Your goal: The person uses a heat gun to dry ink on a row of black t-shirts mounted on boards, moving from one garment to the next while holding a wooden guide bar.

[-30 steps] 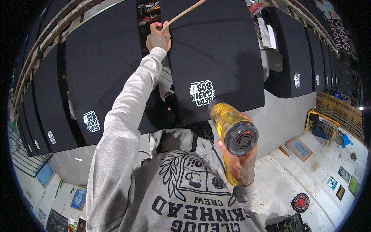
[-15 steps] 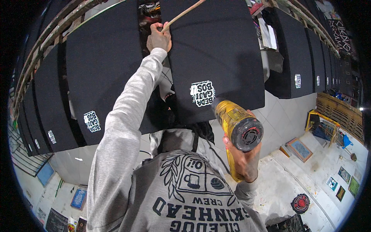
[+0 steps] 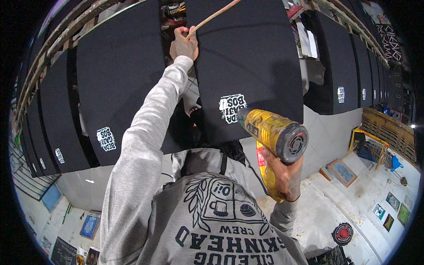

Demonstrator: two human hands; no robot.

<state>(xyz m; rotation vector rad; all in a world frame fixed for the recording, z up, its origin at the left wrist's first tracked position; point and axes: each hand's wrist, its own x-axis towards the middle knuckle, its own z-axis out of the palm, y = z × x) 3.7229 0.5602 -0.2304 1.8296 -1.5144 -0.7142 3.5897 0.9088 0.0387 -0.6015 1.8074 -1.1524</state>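
The left arm (image 3: 150, 115) in grey fabric stretches far forward; the bare left hand (image 3: 183, 46) has its fingers curled inward; the grey-sleeved right arm (image 3: 283, 217) bends; the bare right hand (image 3: 286, 176) is clenched.

We see smooth, matt black cloth panels (image 3: 249, 57), a plain wooden stick (image 3: 214, 17), a heat gun (image 3: 267, 130) of scuffed, slightly glossy plastic with a matt rear cap (image 3: 293, 143), a soft-looking cloth sweatshirt (image 3: 148, 104), rough wooden slats (image 3: 388, 134) and smooth tiles (image 3: 333, 126).
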